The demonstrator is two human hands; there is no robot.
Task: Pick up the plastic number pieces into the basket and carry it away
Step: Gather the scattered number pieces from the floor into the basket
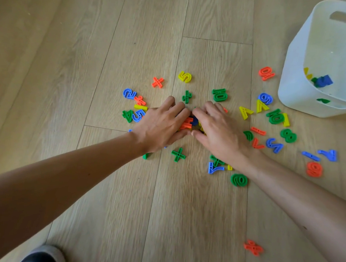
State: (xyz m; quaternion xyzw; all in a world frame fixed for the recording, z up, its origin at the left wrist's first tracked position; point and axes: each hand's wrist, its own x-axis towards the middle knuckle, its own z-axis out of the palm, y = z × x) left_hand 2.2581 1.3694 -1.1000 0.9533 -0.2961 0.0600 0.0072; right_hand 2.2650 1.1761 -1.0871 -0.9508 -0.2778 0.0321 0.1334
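Several plastic number pieces in orange, blue, green and yellow lie scattered on the wooden floor. My left hand [162, 126] and my right hand [218, 129] are cupped together around a small heap of pieces [188, 122], with an orange one and a blue one showing between the fingers. A yellow 5 [184, 76], a green 10 [220, 95] and a green plus [178, 154] lie loose nearby. The white basket [303, 83] stands at the upper right, tilted toward me, with a few pieces inside [323, 80].
An orange percent sign [253, 248] lies alone near the bottom right. A dark shoe toe [43, 255] shows at the bottom left. More pieces spread between my right hand and the basket, among them an orange 10 [266, 73].
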